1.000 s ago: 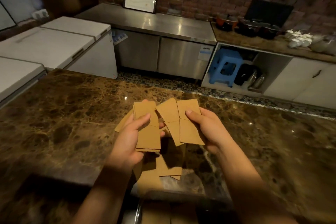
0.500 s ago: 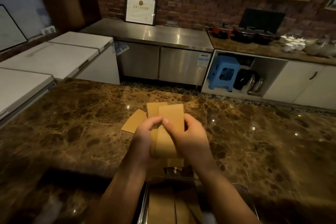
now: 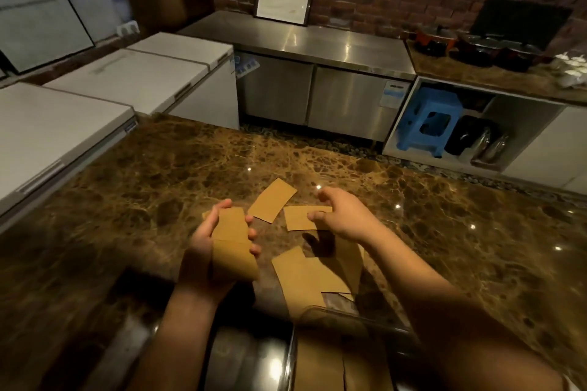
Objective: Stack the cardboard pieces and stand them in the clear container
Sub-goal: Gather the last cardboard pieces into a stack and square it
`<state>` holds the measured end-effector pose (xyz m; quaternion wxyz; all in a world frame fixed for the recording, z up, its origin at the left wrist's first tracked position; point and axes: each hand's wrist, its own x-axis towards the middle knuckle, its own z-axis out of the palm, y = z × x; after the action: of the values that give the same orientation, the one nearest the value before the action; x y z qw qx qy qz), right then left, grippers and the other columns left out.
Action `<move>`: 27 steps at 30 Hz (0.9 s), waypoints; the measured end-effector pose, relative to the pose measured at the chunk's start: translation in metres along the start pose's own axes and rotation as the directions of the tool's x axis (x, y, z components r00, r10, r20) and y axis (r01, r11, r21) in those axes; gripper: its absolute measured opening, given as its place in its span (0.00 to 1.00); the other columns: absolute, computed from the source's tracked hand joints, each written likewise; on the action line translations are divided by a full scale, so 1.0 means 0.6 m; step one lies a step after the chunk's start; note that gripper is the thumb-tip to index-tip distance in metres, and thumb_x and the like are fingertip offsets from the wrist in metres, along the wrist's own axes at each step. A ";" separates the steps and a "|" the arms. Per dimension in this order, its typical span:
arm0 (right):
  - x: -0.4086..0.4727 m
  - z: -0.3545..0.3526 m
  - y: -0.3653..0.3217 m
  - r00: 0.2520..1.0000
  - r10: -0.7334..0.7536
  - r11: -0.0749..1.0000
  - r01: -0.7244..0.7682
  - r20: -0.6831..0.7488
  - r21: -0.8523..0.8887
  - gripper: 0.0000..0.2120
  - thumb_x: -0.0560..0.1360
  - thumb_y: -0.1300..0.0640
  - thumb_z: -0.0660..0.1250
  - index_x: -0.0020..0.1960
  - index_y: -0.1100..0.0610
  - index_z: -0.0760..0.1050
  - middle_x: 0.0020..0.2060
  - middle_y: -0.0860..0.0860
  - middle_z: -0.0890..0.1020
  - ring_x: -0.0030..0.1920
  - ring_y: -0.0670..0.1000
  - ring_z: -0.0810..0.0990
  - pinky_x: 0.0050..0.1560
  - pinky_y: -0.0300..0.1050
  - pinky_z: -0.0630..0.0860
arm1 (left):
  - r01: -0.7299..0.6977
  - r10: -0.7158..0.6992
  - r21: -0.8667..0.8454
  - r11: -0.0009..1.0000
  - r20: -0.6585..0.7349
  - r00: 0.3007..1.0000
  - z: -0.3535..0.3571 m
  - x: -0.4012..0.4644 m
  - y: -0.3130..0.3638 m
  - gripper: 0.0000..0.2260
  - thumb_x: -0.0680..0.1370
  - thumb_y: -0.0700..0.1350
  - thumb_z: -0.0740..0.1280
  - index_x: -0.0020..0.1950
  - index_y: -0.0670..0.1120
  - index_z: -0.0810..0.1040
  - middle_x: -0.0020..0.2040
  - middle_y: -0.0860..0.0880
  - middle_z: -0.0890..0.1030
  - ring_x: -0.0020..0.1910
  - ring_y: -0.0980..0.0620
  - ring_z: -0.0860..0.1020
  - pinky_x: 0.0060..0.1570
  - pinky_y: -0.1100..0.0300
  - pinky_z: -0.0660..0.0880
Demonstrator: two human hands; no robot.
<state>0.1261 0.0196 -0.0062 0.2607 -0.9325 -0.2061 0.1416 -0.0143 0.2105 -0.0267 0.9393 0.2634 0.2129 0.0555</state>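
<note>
Left grip: we see the left hand (image 3: 219,251) curled round a small stack of cardboard pieces (image 3: 233,243), thumb on one long edge, fingertips on the other, the stack held above the desk (image 3: 133,187).
Right grip: the right hand (image 3: 344,216) pinches one loose piece (image 3: 301,217) at its right end between thumb and forefinger; whether that piece is lifted or still lying flat we cannot tell.
What changed: half a second ago both hands were pressed together on one bundle; now they are apart, the bundle sits in the left hand alone and the right has gone out for another piece.
Meaning for the task: we judge that one round of gathering is done and the next has begun, so stacking is under way but not finished.
Loose cardboard: another piece (image 3: 273,200) lies beyond the hands, between them, and several overlapping ones (image 3: 305,279) lie close to the near edge.
Clear container: the clear container (image 3: 333,324) stands at the near edge below the right forearm, with brown cardboard showing through its wall; how much is inside we cannot tell.
Further out: white chest freezers (image 3: 127,82) stand to the left, a steel cabinet (image 3: 305,73) behind, and a blue stool (image 3: 427,119) in an open cupboard.
</note>
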 end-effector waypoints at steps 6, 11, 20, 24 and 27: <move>0.082 0.045 0.027 0.973 -0.039 0.904 0.131 0.226 -0.408 0.41 0.73 0.45 0.74 0.79 0.48 0.57 0.76 0.53 0.66 0.76 0.60 0.60 0.71 0.65 0.62 | -0.030 0.029 0.038 0.999 0.011 1.000 -0.015 0.025 0.020 0.12 0.81 0.51 0.60 0.64 0.53 0.74 0.43 0.40 0.82 0.35 0.44 0.79 0.32 0.54 0.76; 0.123 0.031 0.025 0.937 -0.120 0.831 0.276 0.327 -0.484 0.34 0.70 0.42 0.74 0.72 0.47 0.66 0.66 0.54 0.66 0.69 0.59 0.62 0.66 0.59 0.64 | -0.047 0.047 0.018 0.999 -0.006 0.999 -0.021 0.040 0.019 0.11 0.83 0.50 0.58 0.63 0.51 0.74 0.45 0.39 0.81 0.34 0.43 0.79 0.30 0.55 0.76; 0.207 0.045 -0.081 0.689 -0.289 0.453 0.710 0.665 -0.539 0.34 0.68 0.44 0.77 0.72 0.40 0.70 0.82 0.45 0.51 0.80 0.57 0.38 0.72 0.73 0.52 | -0.093 0.093 0.000 0.996 -0.038 0.995 -0.034 0.046 0.018 0.12 0.83 0.49 0.58 0.64 0.51 0.75 0.45 0.39 0.84 0.34 0.43 0.81 0.29 0.54 0.78; 0.202 0.042 -0.077 0.751 -0.294 0.462 0.653 0.592 -0.599 0.34 0.67 0.37 0.75 0.69 0.45 0.72 0.66 0.51 0.73 0.69 0.58 0.64 0.65 0.60 0.66 | -0.091 0.089 -0.026 0.996 -0.042 0.995 -0.021 0.044 0.016 0.11 0.83 0.48 0.58 0.62 0.51 0.76 0.45 0.38 0.82 0.33 0.43 0.80 0.28 0.54 0.77; 0.166 0.016 -0.049 0.866 -0.269 0.786 0.451 0.422 -0.423 0.27 0.72 0.45 0.74 0.68 0.50 0.72 0.60 0.50 0.77 0.62 0.54 0.74 0.55 0.49 0.72 | -0.089 0.088 -0.034 0.995 -0.041 0.995 -0.004 0.039 0.015 0.11 0.82 0.48 0.59 0.62 0.51 0.76 0.44 0.39 0.82 0.33 0.43 0.80 0.28 0.54 0.77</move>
<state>0.2008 0.0925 -0.0137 -0.0116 -0.8708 -0.4543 0.1875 0.0059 0.2246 -0.0325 0.9360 0.2544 0.2187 0.1062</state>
